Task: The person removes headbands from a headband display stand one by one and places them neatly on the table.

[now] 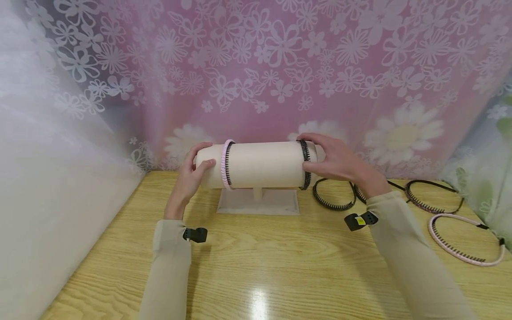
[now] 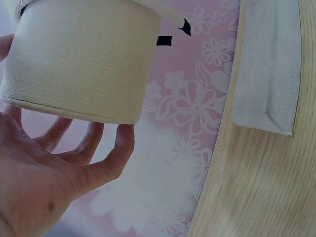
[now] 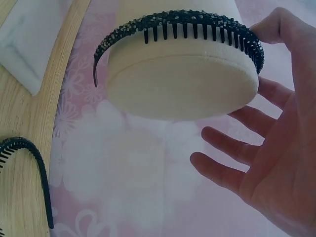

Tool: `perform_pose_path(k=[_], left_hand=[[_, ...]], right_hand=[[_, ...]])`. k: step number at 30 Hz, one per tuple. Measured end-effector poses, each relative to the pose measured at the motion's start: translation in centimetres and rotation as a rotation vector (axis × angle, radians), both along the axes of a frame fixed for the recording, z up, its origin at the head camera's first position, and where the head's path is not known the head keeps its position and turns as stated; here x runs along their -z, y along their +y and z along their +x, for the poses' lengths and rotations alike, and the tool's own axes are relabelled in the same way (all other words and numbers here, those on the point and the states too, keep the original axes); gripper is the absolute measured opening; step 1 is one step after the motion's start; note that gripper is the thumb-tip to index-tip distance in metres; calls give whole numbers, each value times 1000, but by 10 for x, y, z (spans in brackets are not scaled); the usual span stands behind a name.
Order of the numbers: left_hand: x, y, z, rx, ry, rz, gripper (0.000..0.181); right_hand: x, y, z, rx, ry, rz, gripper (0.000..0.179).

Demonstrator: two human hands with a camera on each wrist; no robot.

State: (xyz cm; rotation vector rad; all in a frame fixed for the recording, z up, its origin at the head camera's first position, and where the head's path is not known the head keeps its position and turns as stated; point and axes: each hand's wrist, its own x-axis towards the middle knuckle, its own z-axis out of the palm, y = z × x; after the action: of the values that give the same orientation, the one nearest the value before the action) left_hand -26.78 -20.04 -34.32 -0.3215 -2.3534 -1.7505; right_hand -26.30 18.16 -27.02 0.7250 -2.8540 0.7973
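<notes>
A cream padded roll point(image 1: 266, 164) lies level on a display stand with a flat pale base point(image 1: 258, 205). My left hand point(image 1: 188, 178) holds the roll's left end, thumb in front and fingers behind; the left wrist view shows the fingertips against the roll point(image 2: 84, 64). Just inward of it, a pink headband point(image 1: 225, 164) with dark teeth wraps the roll. Near the right end sits a black speckled headband point(image 1: 306, 164), its teeth pointing toward that end in the right wrist view. My right hand point(image 1: 338, 160) grips this headband between thumb and fingers, while other fingers stretch free of the roll.
On the wooden table point(image 1: 240, 266), several black headbands point(image 1: 334, 207) lie right of the stand, partly behind my right forearm. A light pink headband point(image 1: 456, 255) lies nearest the right side. A pink flowered curtain point(image 1: 256, 66) hangs behind; white cloth point(image 1: 60, 178) borders the left.
</notes>
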Motion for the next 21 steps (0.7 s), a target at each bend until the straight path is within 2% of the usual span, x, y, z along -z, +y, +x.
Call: perform_pose_path(k=[7, 15, 21], left_hand=[[0, 0, 0, 1, 7, -1, 49], [1, 0, 0, -8, 14, 0, 49], [1, 0, -1, 2, 16, -1, 49]], right_hand=[[2, 6, 4, 6, -13, -29, 66], [6, 11, 2, 1, -25, -66, 66], [8, 13, 5, -14, -104, -170, 66]])
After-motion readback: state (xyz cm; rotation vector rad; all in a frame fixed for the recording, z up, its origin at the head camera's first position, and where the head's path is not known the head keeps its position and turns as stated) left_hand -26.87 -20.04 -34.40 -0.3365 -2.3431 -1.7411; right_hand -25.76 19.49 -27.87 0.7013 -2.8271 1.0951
